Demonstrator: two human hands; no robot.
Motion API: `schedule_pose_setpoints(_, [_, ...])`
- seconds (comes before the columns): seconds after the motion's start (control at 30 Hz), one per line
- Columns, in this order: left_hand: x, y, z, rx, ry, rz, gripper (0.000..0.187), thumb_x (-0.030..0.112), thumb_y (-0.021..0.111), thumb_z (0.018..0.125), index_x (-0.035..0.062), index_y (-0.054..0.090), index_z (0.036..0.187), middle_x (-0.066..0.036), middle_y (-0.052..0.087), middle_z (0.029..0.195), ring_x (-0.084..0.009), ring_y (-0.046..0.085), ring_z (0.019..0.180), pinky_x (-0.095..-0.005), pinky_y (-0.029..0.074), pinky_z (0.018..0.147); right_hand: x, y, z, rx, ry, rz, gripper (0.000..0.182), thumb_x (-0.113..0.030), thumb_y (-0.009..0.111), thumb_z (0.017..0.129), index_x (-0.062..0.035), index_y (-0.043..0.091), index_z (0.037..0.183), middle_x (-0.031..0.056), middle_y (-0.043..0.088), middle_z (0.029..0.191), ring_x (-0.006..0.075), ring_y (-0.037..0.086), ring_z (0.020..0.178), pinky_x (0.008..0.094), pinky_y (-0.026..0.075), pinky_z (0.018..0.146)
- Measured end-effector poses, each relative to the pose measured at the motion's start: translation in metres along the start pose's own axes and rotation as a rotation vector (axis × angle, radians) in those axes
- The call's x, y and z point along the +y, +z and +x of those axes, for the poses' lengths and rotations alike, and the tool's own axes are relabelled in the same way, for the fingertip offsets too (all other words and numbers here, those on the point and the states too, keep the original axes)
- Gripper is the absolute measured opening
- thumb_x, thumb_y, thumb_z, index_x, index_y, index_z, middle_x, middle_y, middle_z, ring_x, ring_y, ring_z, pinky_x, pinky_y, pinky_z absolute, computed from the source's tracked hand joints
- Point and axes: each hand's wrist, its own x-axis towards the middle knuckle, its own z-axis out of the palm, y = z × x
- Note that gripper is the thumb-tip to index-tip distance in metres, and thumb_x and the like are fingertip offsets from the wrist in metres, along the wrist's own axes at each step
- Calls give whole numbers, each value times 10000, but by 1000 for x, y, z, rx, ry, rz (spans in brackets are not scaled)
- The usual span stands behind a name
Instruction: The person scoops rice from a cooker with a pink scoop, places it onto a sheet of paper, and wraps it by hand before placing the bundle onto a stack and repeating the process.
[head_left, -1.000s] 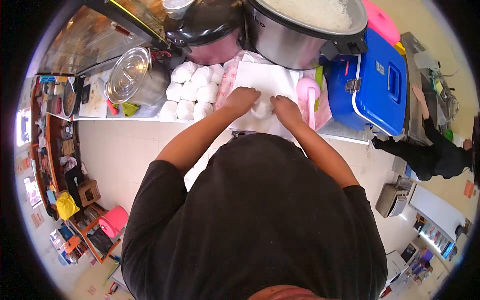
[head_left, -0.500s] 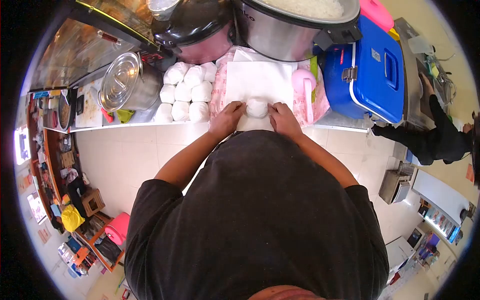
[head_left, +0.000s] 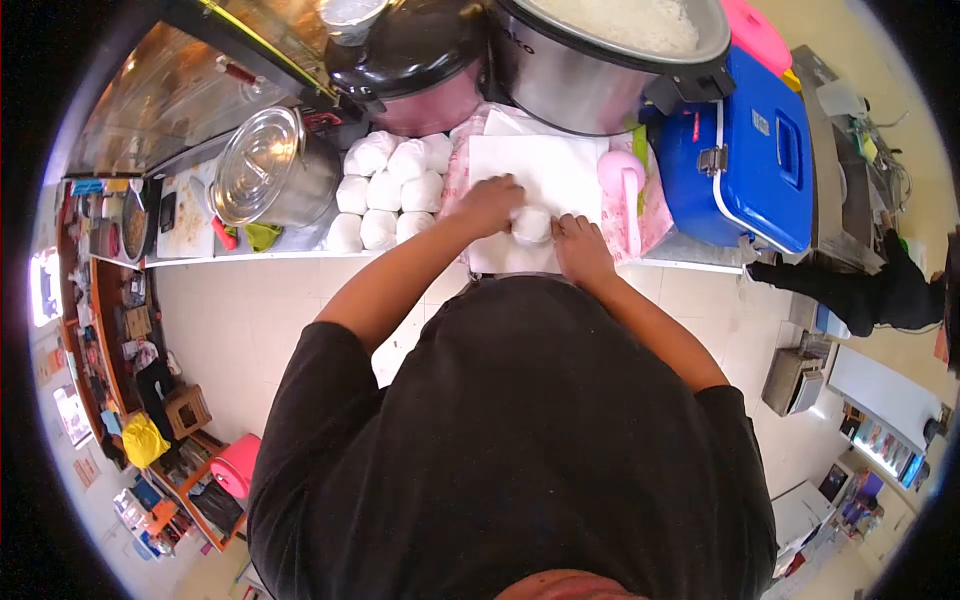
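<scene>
Black cloth of the person's shirt (head_left: 560,430) fills the lower middle of the view, facing a long counter (head_left: 685,250). On it, a steel cooker (head_left: 575,85) full of white rice (head_left: 620,22) stands left of a blue cooler (head_left: 765,150) with its lid closed. Left of the cooker come a black-lidded pot (head_left: 415,55) and a tilted-looking steel pot (head_left: 265,170) under a shiny lid. White paper (head_left: 540,155) lies over a pink patterned sheet (head_left: 655,215), with wrapped white bundles (head_left: 382,190) grouped to its left and a pink scoop (head_left: 622,172) at its right. The left hand (head_left: 490,205) has its fingers curled inward; the right hand (head_left: 583,248) keeps its fingers bent and close together. Whether either pinches paper, I cannot tell. Smallest is one round white bundle (head_left: 531,226), resting on the paper between the hands, just beside the fingers of each.
</scene>
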Motion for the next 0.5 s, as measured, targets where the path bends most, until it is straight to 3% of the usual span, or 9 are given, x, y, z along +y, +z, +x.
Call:
schedule_pose_setpoints(0.07, [-1,0,10,-111,170,-12,537,168,862,724,59,587,1172,-178,632,1198,-399,645,1103,-471,525,942,2,-13,-1,15,-34,49,528,-194,694,876,31,611,1346,165,585,1280,335,563,1192,391,469,991])
schedule_pose_setpoints(0.1, [7,-14,5,-211,44,-284,490,88,833,762,52,580,1181,-164,652,1204,-335,657,1139,-427,517,975,1,-19,-2,110,-44,116,543,-195,706,885,28,589,1366,166,574,1319,330,553,1231,393,450,1032])
schedule_pose_setpoints(0.17, [17,-27,-10,-140,6,-612,450,34,801,796,44,580,1188,-132,661,1190,-264,650,1158,-398,510,985,-2,-27,-4,293,-66,253,579,-197,732,903,21,543,1406,167,551,1398,320,533,1310,398,410,1115])
schedule_pose_setpoints(0.23, [24,-25,-25,-42,26,-956,441,-22,768,842,34,584,1239,-74,655,1179,-156,613,1176,-354,494,1004,-14,-27,2,292,100,847,609,-185,738,933,16,479,1446,154,529,1433,286,507,1354,401,378,1158])
schedule_pose_setpoints(0.27, [31,-22,-32,16,5,-1037,465,-18,779,839,32,583,1258,-75,653,1188,-155,613,1166,-353,493,1005,-22,-26,6,280,189,1143,626,-180,741,948,13,446,1466,148,518,1450,269,494,1377,403,362,1180])
schedule_pose_setpoints(0.33, [50,-28,-45,142,-26,-1191,515,-10,800,834,28,580,1298,-77,650,1207,-154,613,1147,-349,490,1007,-37,-45,17,233,255,1396,671,-158,771,944,-9,402,1485,113,554,1384,202,544,1285,386,428,1127])
schedule_pose_setpoints(0.37, [53,-27,-51,247,37,-1269,653,56,858,804,60,567,1388,-86,625,1298,-183,607,1201,-366,477,1044,-43,-53,24,200,284,1532,660,-156,773,941,-12,414,1477,109,569,1364,198,562,1259,378,447,1105])
schedule_pose_setpoints(0.47, [72,-76,-82,458,-9,-787,756,120,899,768,89,552,1439,-103,579,1396,-236,583,1304,-401,449,1113,-62,-74,36,-6,291,1893,614,-306,779,935,-32,504,1410,76,636,1255,195,634,1138,357,520,985])
schedule_pose_setpoints(0.5, [72,-84,-86,453,29,-799,852,165,920,728,111,525,1481,-116,548,1444,-296,558,1357,-435,434,1139,-68,-77,38,-104,262,1977,613,-353,775,931,-39,523,1394,73,643,1242,199,642,1129,353,529,961])
